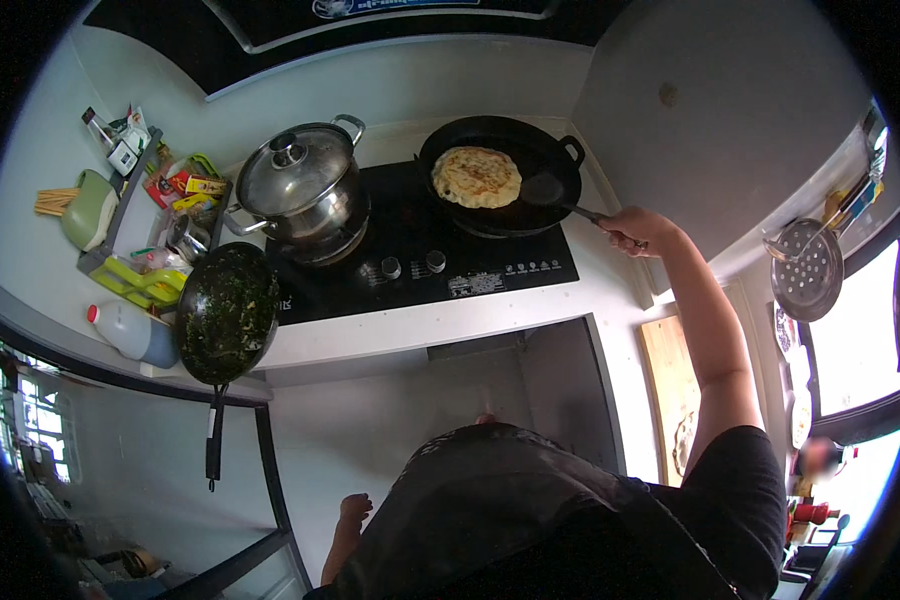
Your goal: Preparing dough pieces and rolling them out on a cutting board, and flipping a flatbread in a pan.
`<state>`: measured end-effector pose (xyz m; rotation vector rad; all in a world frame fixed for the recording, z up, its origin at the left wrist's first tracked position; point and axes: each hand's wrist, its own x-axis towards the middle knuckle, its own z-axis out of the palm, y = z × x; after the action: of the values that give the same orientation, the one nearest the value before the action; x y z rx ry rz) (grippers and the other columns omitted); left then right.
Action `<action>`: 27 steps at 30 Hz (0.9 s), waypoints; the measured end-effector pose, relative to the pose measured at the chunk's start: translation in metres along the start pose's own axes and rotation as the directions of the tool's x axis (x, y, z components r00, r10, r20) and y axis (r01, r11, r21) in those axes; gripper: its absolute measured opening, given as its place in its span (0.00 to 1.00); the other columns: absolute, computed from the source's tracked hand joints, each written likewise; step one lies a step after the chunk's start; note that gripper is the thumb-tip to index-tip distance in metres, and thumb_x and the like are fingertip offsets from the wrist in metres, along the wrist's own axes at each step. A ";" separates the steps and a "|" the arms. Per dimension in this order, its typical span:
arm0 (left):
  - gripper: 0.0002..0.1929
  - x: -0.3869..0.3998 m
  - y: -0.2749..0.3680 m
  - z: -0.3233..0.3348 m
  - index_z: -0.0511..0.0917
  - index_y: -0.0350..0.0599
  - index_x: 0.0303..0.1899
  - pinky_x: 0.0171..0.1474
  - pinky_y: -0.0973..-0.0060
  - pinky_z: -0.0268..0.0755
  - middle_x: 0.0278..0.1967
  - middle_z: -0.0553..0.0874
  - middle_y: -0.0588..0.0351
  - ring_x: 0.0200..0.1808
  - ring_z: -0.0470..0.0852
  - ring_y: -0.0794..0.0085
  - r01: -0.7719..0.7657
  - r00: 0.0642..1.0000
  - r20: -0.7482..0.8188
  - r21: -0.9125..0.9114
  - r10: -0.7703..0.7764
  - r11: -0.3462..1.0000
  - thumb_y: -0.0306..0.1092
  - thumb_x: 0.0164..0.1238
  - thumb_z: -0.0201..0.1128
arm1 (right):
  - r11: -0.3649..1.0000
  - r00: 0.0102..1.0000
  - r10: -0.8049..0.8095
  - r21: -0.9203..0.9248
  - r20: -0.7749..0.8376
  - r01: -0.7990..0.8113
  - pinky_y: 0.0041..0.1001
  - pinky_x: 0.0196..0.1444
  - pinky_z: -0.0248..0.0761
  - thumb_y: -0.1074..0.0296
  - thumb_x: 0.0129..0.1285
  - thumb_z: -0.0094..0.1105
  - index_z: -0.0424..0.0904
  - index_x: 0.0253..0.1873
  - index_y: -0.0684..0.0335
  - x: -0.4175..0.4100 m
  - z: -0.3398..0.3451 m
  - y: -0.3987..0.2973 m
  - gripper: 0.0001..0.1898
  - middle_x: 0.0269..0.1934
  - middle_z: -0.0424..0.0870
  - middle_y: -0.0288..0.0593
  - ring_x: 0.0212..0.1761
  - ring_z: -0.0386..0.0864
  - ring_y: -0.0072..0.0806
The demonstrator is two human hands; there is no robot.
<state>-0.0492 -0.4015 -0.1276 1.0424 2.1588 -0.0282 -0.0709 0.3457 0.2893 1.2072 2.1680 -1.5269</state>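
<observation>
My right hand is closed around the handle of a spatula, whose dark blade lies in a black wok. Just left of the blade, a browned flatbread rests in the wok. The wok stands at the right of a black two-burner cooktop. On the left burner is a lidded stainless steel pot. Low beside my body hangs my left hand, touching no object; its fingers look curled, but their exact pose is too small to tell.
A frying pan with chopped greens sits at the counter's left, handle jutting over the edge. Near it are a plastic jug and a rack of packets. A wooden board lies at the right; a perforated skimmer hangs beyond.
</observation>
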 end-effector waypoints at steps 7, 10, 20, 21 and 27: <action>0.09 0.002 0.012 0.011 0.79 0.59 0.31 0.43 0.69 0.78 0.35 0.78 0.62 0.42 0.81 0.68 0.096 0.993 0.063 -0.007 -0.095 0.995 0.40 0.50 0.71 | 0.963 0.992 -0.021 0.268 0.127 -0.014 0.15 0.10 0.50 0.62 0.72 0.53 0.74 0.38 0.65 0.012 0.039 -0.015 0.12 0.20 0.68 0.31 0.13 0.59 0.11; 0.08 -0.010 0.016 0.008 0.79 0.59 0.31 0.42 0.71 0.78 0.32 0.79 0.63 0.41 0.82 0.71 0.029 0.995 -0.083 -0.246 -0.051 0.969 0.38 0.49 0.70 | 0.948 0.974 -0.110 0.315 0.199 0.042 0.15 0.11 0.49 0.63 0.71 0.54 0.73 0.39 0.64 0.027 0.055 -0.015 0.10 0.21 0.67 0.31 0.14 0.59 0.12; 0.08 -0.005 -0.006 0.059 0.78 0.52 0.31 0.40 0.72 0.77 0.30 0.82 0.63 0.38 0.83 0.73 0.045 0.920 -0.084 -0.947 -0.382 0.319 0.32 0.50 0.69 | 0.717 0.959 -0.226 0.696 0.168 0.047 0.20 0.14 0.53 0.70 0.68 0.55 0.69 0.40 0.59 0.049 0.150 -0.025 0.05 0.22 0.69 0.32 0.16 0.62 0.16; 0.08 -0.001 0.000 0.057 0.78 0.52 0.31 0.40 0.72 0.77 0.30 0.82 0.63 0.38 0.83 0.73 0.042 0.920 -0.085 -0.949 -0.382 0.311 0.32 0.50 0.69 | 0.670 0.965 -0.231 0.739 0.122 0.067 0.20 0.14 0.54 0.69 0.68 0.55 0.69 0.41 0.59 0.046 0.155 -0.020 0.05 0.22 0.69 0.32 0.16 0.62 0.17; 0.06 -0.014 0.030 0.025 0.79 0.53 0.32 0.39 0.69 0.78 0.31 0.83 0.63 0.38 0.84 0.70 0.215 0.966 -0.012 -0.520 -0.259 0.827 0.35 0.54 0.67 | 0.833 0.955 -0.207 0.473 -0.212 0.286 0.21 0.15 0.54 0.69 0.67 0.55 0.72 0.46 0.61 0.018 0.112 0.015 0.06 0.22 0.67 0.30 0.16 0.64 0.16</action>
<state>-0.0082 -0.3984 -0.1293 0.4661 2.1788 0.4635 -0.1006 0.2591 0.2200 1.2492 2.1590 -2.2881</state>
